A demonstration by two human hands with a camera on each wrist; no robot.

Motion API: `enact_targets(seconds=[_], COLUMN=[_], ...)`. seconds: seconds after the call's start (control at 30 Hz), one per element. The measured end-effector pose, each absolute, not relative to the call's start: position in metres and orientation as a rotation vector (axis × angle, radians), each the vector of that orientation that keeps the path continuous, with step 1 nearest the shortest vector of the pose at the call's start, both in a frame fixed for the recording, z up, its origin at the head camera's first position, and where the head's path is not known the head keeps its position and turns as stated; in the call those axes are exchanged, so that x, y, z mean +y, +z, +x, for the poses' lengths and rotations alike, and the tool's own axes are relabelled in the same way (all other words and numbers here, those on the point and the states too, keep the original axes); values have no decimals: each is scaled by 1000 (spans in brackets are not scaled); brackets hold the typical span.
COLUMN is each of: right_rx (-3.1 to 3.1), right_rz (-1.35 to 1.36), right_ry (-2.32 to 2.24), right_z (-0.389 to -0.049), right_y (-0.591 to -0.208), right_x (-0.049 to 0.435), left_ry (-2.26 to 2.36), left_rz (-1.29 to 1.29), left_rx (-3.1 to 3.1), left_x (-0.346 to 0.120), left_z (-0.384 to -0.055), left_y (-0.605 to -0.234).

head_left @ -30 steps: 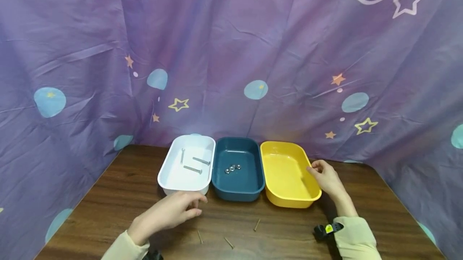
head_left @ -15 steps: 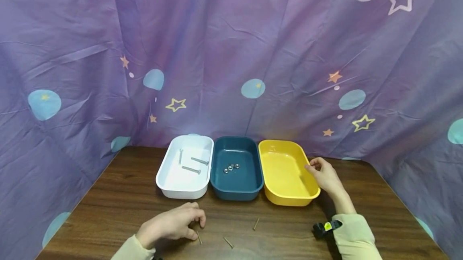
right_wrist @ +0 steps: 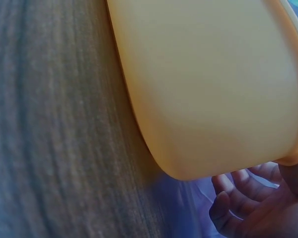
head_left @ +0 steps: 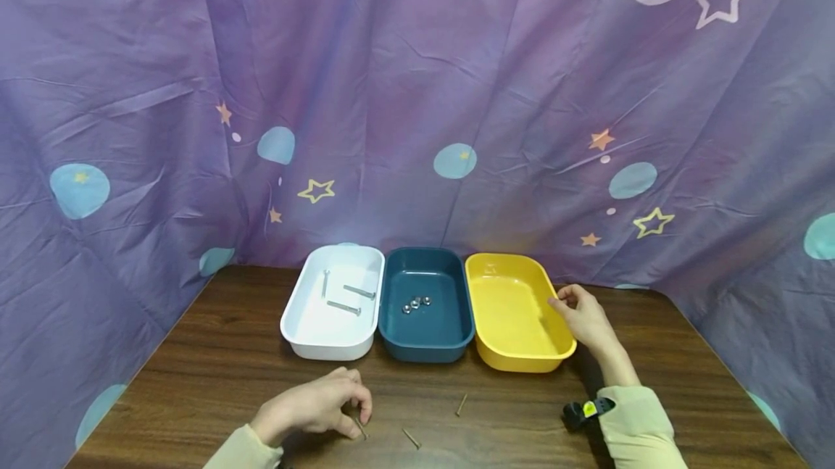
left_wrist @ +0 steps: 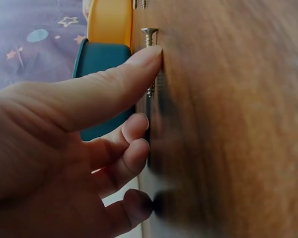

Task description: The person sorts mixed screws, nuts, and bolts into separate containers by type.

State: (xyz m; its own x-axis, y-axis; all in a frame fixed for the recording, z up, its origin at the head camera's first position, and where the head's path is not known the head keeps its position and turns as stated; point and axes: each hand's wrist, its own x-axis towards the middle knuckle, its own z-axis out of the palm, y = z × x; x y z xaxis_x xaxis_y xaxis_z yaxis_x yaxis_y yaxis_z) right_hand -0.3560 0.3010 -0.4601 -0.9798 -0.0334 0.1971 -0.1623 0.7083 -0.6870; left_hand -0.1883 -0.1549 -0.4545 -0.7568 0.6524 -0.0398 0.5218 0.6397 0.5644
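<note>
In the head view my left hand [head_left: 320, 405] is low over the wooden table, thumb at a small brass-coloured screw [head_left: 362, 427]. The left wrist view shows the thumb covering the middle of that screw [left_wrist: 149, 33], its head and threaded tip sticking out either side; the curved fingers are apart from the thumb, a gap between them. My right hand [head_left: 585, 318] holds the right rim of the yellow tray [head_left: 522, 362], thumb at the edge. From the right wrist, the fingers [right_wrist: 238, 198] are bent beside the tray's outer wall, the thumb partly hidden.
Two more brass screws [head_left: 412, 438] lie on the table [head_left: 196, 353], one below the yellow tray. Left of it stand a dark teal tray [head_left: 427, 353] with several nuts [head_left: 415, 304] and a white tray [head_left: 333, 350] with three silver bolts [head_left: 343, 307]. A purple curtain [head_left: 391, 92] hangs behind.
My left hand has come down from in front of the white tray to the nearest screw, which has turned slightly under the thumb. The right hand stays on the yellow tray's rim.
</note>
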Motion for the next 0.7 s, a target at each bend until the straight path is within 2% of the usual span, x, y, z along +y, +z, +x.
enact_targets(seconds=[0.7], right_rx=[-2752], right_rz=[132], right_ry=[1165], right_z=[-358], right_y=[-463], right_x=[302], left_ry=[751], left_rz=[972], left_rx=[2600], left_x=[-158], left_z=[-197], left_y=[-458])
